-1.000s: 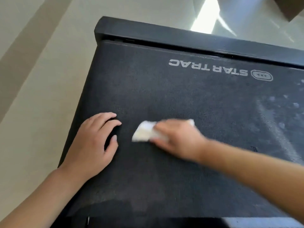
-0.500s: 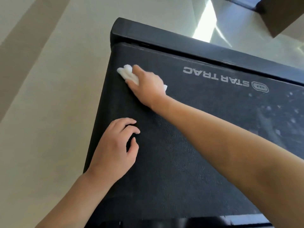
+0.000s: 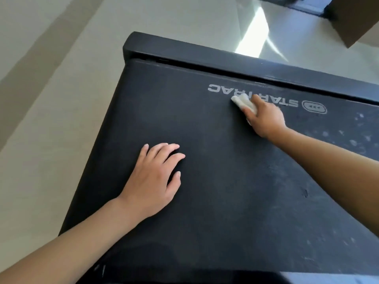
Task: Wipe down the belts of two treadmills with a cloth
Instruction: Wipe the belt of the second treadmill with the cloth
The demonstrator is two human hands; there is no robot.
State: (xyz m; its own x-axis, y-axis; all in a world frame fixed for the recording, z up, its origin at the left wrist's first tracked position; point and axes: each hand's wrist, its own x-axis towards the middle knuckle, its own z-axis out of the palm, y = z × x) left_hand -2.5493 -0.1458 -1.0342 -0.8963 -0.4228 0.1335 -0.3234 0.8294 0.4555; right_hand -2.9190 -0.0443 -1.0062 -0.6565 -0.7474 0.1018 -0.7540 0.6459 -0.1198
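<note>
Support: black treadmill belt (image 3: pixel 225 191), standing on a pale floor (image 3: pixel 51 119).
Landmark: grey STAR TRAC lettering (image 3: pixel 221 90) printed on the belt.
On the belt, at the lettering: white cloth (image 3: pixel 244 102), under the right hand (image 3: pixel 264 119).
On the belt, well below-left of the lettering: left hand (image 3: pixel 151 179), resting flat.
Right of the lettering: pale dusty specks (image 3: pixel 356 136).

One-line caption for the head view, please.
Right hand wipes a folded white cloth across the black treadmill belt; left hand rests flat.
</note>
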